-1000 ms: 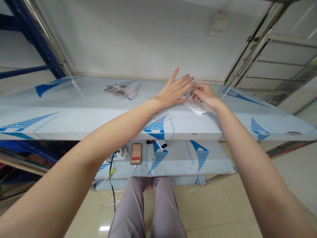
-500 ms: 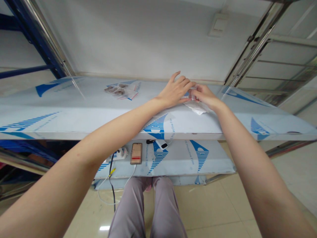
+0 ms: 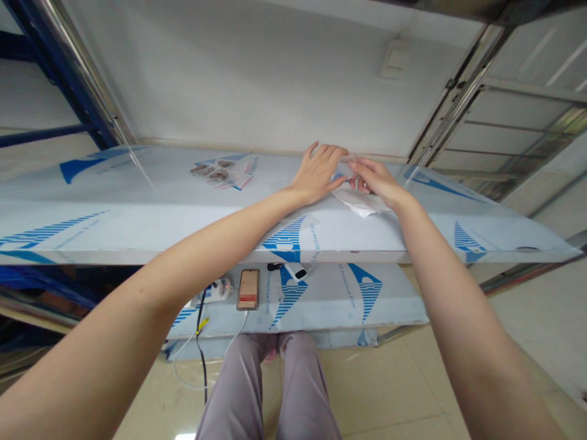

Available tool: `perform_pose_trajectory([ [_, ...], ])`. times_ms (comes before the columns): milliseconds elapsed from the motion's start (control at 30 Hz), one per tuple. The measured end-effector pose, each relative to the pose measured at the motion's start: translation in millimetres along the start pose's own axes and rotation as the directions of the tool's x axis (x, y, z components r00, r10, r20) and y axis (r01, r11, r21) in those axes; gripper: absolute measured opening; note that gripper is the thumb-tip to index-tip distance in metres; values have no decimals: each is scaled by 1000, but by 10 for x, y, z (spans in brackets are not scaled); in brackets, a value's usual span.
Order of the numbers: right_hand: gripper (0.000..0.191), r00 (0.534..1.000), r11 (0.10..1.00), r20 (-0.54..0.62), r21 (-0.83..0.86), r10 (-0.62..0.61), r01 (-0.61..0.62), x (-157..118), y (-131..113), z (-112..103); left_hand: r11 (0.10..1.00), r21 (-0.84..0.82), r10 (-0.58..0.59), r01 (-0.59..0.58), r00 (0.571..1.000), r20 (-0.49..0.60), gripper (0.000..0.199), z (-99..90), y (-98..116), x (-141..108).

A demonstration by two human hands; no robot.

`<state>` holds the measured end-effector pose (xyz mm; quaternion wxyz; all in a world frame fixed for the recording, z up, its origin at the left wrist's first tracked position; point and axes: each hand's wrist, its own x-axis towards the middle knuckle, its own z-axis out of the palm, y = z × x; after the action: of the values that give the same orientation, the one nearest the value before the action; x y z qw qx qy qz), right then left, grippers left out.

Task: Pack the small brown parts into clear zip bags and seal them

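Observation:
Close to the wall, on the film-covered shelf top (image 3: 229, 220), both hands work at a small clear plastic piece (image 3: 347, 160), perhaps a bag. My left hand (image 3: 317, 173) has its fingers stretched out and its thumb apart, with the fingertips at the plastic's left side. My right hand (image 3: 376, 182) pinches the right side of the plastic, its fingers curled. What lies inside the plastic is too small to make out. A crumpled white sheet (image 3: 362, 203) rests beneath the hands, partly covered by them.
Left of my hands lies a clear zip bag (image 3: 220, 173) with brown contents. On the lower shelf are a phone (image 3: 248, 288) on a white cable, a power strip (image 3: 215, 290) and a white device (image 3: 296, 271). Metal posts (image 3: 458, 91) stand either side.
The view has shifted slightly. My left fingers are straighter and the right fingers reach further over the plastic. The hands stay close together at the same place.

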<state>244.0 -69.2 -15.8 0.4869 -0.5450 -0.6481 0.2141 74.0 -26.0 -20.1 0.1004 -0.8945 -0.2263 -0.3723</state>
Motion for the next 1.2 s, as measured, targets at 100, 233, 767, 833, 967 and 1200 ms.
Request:
perform_pose_trajectory([
  [100,27,992,996,-123,-87,-20,9,4,-39,-64,990,-100,-104,102,994,-19,42,-4,-27,0],
  [233,26,924,894,-374,-437,-80,-99,25,9,-212,922,-305,-251,239,968,0,42,30,-66,-3],
  [767,18,999,417,-36,-908,35,-47,-140,240,-426,811,-509,-281,288,955,94,35,40,-15,-8],
  [833,19,999,373,-15,-927,52,-34,-131,228,-404,811,-511,-277,286,956,97,35,33,-8,-12],
  [967,19,997,326,-11,-945,74,-35,-130,178,-349,804,-519,-270,289,956,114,35,31,-6,-15],
  [1200,16,998,507,-67,-861,-18,-48,-113,123,-322,795,-539,-251,277,960,123,35,66,-18,-16],
])
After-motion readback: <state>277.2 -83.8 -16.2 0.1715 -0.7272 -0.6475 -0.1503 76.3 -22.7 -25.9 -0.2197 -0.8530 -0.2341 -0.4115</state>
